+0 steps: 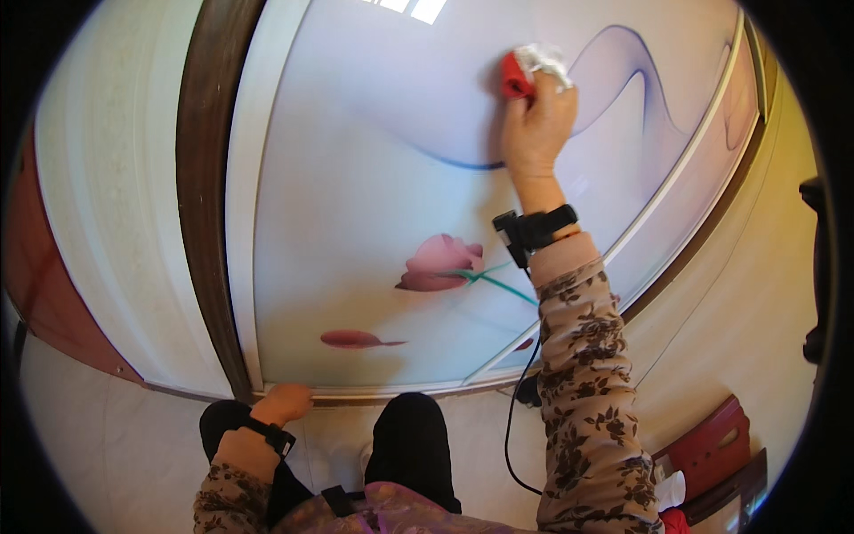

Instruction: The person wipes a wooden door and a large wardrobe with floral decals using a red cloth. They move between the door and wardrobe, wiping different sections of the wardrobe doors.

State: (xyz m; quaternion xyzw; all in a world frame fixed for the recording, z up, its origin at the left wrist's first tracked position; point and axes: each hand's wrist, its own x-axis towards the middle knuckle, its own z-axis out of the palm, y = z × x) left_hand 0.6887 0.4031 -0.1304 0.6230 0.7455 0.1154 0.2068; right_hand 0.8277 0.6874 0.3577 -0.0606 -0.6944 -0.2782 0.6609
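My right hand (539, 127) is raised against a glossy panel and grips a bunched red and white cloth (527, 70). The cloth is pressed to the upper part of the sliding door panel (347, 213), which bears a printed pink flower (442, 261), a loose petal and a flowing purple ribbon. Low down on the left, my left hand (285, 403) rests by the bottom edge of the door frame, near my knee. Its fingers are curled and partly hidden, with no object visible in it. Both wrists wear black straps with small devices.
A dark brown post (210, 200) and a pale panel (120, 200) stand left of the door. A second printed panel (717, 147) adjoins on the right. At lower right is a red wooden chair (710, 434) with a white object beside it. A black cable (510, 434) hangs from my right wrist.
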